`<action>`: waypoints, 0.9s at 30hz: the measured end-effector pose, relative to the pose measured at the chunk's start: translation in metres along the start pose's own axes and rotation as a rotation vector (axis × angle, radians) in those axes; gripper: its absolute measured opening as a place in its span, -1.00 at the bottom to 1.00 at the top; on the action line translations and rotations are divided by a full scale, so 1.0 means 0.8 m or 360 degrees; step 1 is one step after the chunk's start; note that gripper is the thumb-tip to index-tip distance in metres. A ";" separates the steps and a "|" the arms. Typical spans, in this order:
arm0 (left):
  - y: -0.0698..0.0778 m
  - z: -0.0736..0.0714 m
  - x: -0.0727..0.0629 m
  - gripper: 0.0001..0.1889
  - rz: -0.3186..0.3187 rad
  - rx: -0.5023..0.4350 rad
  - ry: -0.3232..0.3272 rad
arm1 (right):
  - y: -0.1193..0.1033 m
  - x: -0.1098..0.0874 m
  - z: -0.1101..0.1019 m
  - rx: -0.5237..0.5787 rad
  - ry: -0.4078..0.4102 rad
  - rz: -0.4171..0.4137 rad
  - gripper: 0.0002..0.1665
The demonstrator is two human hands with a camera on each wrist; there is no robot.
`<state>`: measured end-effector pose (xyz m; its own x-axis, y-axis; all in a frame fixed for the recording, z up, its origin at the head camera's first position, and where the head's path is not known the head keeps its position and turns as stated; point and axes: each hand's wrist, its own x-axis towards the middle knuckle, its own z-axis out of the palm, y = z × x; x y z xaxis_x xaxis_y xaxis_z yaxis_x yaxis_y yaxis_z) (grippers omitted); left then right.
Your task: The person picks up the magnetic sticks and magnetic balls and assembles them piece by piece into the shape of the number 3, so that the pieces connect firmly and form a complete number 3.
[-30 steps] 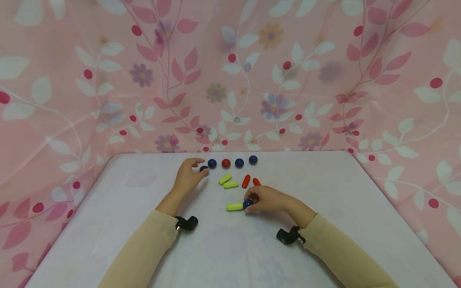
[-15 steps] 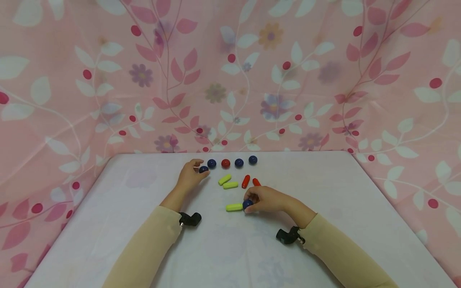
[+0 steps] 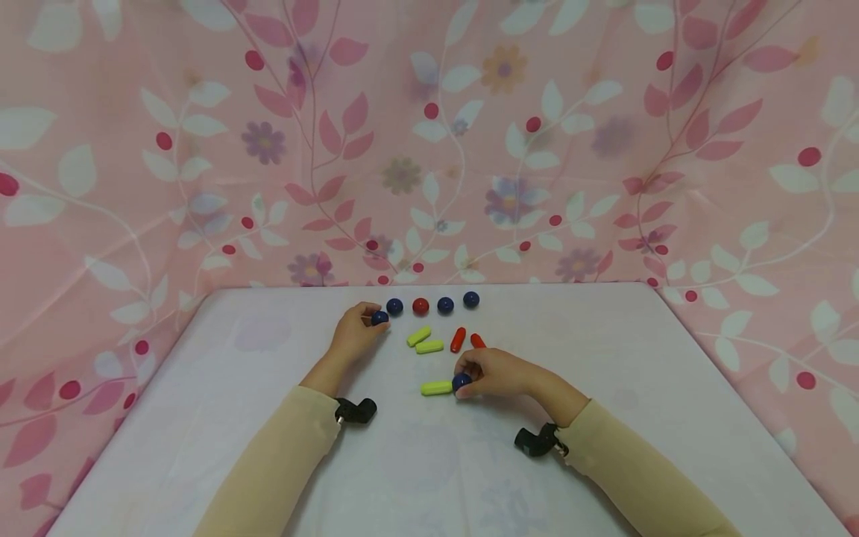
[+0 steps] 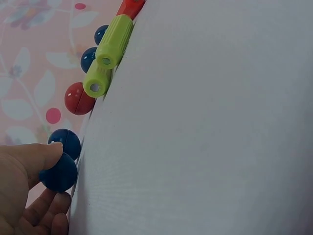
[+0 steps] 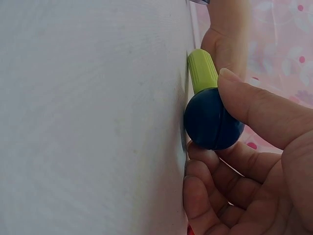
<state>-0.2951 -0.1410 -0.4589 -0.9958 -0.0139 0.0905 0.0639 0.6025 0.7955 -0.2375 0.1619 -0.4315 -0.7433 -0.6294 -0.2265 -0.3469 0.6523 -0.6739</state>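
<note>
My left hand (image 3: pixel 352 333) pinches a glossy dark blue ball (image 4: pixel 59 174) between thumb and fingers, at the left end of a row of balls. Right beside it sits another blue ball (image 3: pixel 394 306). Nearer the front, my right hand (image 3: pixel 502 371) holds a second blue ball (image 5: pixel 208 120) low at the white tabletop, the thumb on one side and curled fingers on the other. A yellow-green ribbed rod (image 3: pixel 436 388) lies with one end against that ball, pointing left.
Farther along the back row are a red ball (image 3: pixel 420 306) and blue balls (image 3: pixel 446 305). Two yellow-green rods (image 3: pixel 429 347) and two red rods (image 3: pixel 458 340) lie between the hands and that row. A pink floral cloth (image 3: pixel 429 149) hangs behind the white table (image 3: pixel 604 335).
The left hand has shifted slightly right, and its spread thumb and fingers have drawn in around the blue ball. The right hand and its ball have stayed in place.
</note>
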 end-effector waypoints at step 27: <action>0.004 -0.015 -0.015 -0.59 -0.0040 0.0068 -0.0102 | 0.000 0.000 0.003 -0.0005 0.0021 0.0013 -0.65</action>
<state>-0.2825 -0.1484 -0.4499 -0.9993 0.0208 0.0308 0.0370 0.6364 0.7705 -0.2362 0.1607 -0.4329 -0.7536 -0.6185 -0.2225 -0.3429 0.6587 -0.6698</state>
